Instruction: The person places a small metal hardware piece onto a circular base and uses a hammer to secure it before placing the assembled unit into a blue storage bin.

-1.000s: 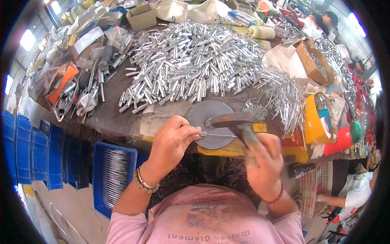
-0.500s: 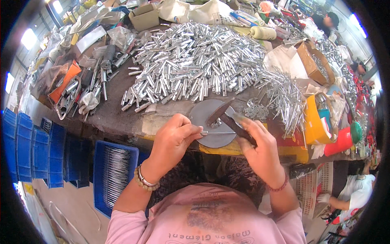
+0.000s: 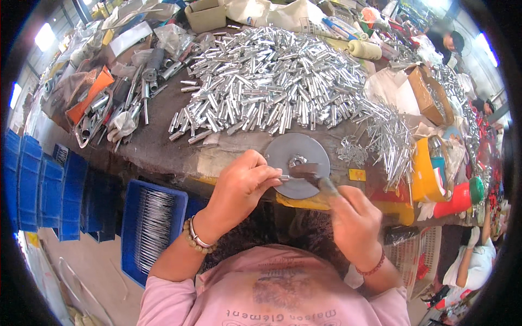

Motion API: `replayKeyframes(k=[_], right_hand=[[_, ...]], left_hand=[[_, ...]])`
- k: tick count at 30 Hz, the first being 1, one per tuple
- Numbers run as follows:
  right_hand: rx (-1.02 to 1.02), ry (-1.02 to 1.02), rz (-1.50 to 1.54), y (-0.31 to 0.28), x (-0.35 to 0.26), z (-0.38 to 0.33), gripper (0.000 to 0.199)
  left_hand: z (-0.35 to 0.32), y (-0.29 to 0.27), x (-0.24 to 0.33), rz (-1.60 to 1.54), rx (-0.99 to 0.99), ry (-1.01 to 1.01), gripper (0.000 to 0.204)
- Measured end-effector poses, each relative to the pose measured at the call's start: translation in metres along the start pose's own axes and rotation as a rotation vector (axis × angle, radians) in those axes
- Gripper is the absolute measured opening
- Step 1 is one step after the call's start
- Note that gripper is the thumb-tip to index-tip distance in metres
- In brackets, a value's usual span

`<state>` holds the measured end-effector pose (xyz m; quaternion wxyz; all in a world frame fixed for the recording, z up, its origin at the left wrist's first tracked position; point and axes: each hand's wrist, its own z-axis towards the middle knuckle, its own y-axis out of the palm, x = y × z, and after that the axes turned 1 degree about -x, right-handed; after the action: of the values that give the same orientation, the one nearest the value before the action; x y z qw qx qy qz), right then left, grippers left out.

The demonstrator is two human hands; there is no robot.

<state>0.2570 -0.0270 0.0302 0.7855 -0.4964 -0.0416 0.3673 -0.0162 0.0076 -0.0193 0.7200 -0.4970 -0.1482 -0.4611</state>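
Observation:
A round grey metal disc (image 3: 288, 146) lies at the near edge of the cluttered workbench. My left hand (image 3: 244, 182) pinches a small silver metal tube (image 3: 284, 177) at the disc's left near side. A thin rod seems to run on from the tube across the disc, partly under the hammer. My right hand (image 3: 356, 223) is wrapped round the handle of a hammer (image 3: 314, 174). The hammer's dark head is down over the disc and blurred by motion; whether it touches the rod I cannot tell. Small bright pieces (image 3: 297, 160) sit at the disc's middle.
Beyond the disc spreads a large heap of silver tubes (image 3: 277, 81). Thin pins (image 3: 389, 136) and small metal bits (image 3: 352, 150) lie to its right, near a yellow container (image 3: 427, 171). A blue crate (image 3: 128, 233) of metal rods stands low left. Another person (image 3: 473, 261) is at far right.
The hammer has swung down from its raised, tilted pose toward the rod, and my right hand has come lower and nearer. My left hand keeps its pinch. The whole view has shifted slightly.

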Motion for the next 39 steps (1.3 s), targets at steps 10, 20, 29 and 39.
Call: replayKeyframes(k=[10,20,29,39], right_hand=[[-0.099,0.075,-0.025,0.007,-0.012,-0.006,0.037],[0.090,0.258,0.320,-0.007,-0.001,0.008,0.053],[0.154,0.404,0.592,-0.011,0.011,0.022,0.050],[0.169,0.068,0.171,0.011,0.025,0.040,0.064]], left_hand=[[0.000,0.002,0.000,0.003,0.040,0.021,0.026],[0.013,0.002,0.007,0.012,0.047,-0.046,0.020],[0.061,0.015,-0.009,0.130,0.101,-0.060,0.012],[0.063,0.019,-0.017,0.104,0.070,-0.064,0.015]])
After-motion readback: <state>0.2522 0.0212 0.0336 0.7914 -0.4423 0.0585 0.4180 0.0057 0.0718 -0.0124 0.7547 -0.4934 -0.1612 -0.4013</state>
